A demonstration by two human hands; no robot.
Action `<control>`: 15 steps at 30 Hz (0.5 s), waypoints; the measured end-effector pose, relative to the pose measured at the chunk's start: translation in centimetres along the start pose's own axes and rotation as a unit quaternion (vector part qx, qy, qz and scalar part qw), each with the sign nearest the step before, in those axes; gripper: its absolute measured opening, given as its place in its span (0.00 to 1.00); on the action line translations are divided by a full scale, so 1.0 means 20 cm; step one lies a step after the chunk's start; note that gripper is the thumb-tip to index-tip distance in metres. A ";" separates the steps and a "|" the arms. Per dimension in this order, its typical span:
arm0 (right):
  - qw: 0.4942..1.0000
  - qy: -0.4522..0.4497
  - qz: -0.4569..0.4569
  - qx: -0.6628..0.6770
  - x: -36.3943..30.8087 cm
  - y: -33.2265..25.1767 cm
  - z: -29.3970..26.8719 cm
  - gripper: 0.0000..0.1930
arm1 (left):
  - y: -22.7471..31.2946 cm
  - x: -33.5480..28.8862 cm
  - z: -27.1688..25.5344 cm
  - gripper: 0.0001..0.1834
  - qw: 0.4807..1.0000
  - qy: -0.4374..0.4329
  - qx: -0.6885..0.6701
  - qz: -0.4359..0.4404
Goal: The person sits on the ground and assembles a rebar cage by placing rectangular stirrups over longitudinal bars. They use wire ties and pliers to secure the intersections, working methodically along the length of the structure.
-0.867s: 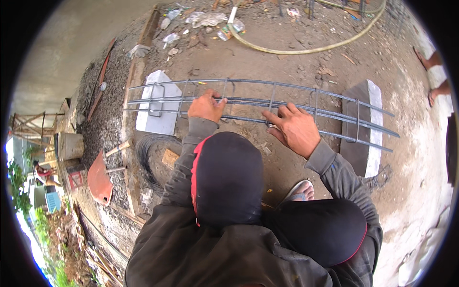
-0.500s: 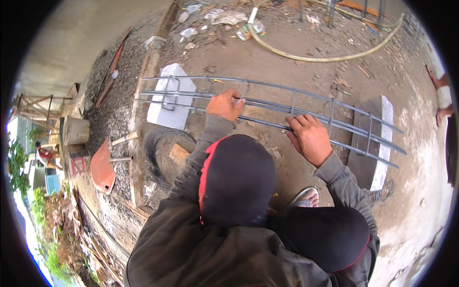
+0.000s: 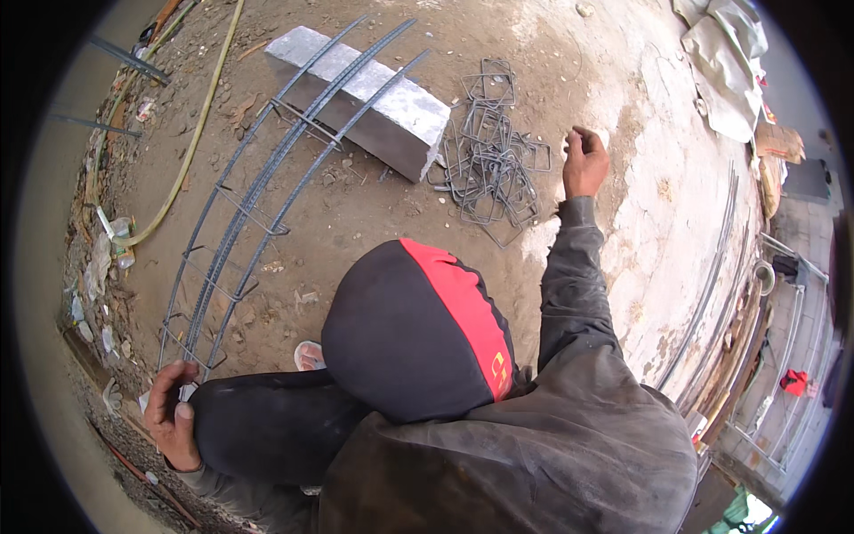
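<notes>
Both hands have left mid-cage; view swung. Right hand (image 3: pixel 584 163), fingers loosely curled and empty, reaches toward stirrup pile (image 3: pixel 492 160) far right. Left hand (image 3: pixel 172 418) grips rebar cage (image 3: pixel 253 200) near end. Judged step: fetching next stirrup; needs grasping one loop.

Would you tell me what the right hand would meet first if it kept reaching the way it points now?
Most likely the pile of bent wire stirrups on the dirt: the right hand hangs just beside its edge, fingers curled toward it. The grey concrete block lies beyond the pile. How high the hand is cannot be told from one view.
</notes>
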State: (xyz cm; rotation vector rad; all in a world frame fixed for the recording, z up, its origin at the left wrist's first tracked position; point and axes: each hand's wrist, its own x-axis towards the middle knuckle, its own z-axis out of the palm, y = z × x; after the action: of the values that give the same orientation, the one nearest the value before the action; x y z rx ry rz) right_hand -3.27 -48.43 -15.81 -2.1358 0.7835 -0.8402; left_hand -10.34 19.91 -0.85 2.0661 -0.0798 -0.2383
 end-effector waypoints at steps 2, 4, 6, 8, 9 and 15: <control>0.996 -0.045 0.045 -0.055 -0.06 0.42 -0.18 0.13 | 0.07 0.11 0.06 0.28 0.995 -0.079 -0.056 -0.020; 0.987 -0.070 0.104 -0.099 -0.23 0.70 -0.33 0.12 | 0.14 0.17 0.10 0.26 0.983 -0.147 -0.107 -0.036; 0.982 -0.093 0.129 -0.101 -0.33 0.84 -0.34 0.13 | 0.18 0.21 0.14 0.23 0.985 -0.137 -0.087 -0.051; 0.987 -0.103 0.096 -0.078 -0.33 0.85 -0.26 0.12 | 0.22 0.25 0.16 0.22 0.985 -0.132 -0.084 -0.071; 0.985 -0.098 0.098 -0.104 -0.26 0.82 -0.18 0.12 | 0.23 0.26 0.18 0.22 0.986 -0.120 -0.087 -0.077; 0.979 -0.145 -0.051 -0.135 0.37 0.62 0.39 0.15 | 0.24 0.22 0.21 0.21 0.987 -0.057 -0.085 -0.121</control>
State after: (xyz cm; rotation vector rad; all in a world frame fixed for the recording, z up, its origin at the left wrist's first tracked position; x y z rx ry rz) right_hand 3.70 -57.78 -27.25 -2.4856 0.6707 -0.4736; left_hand -6.72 13.25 0.66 1.8897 0.1202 -0.4955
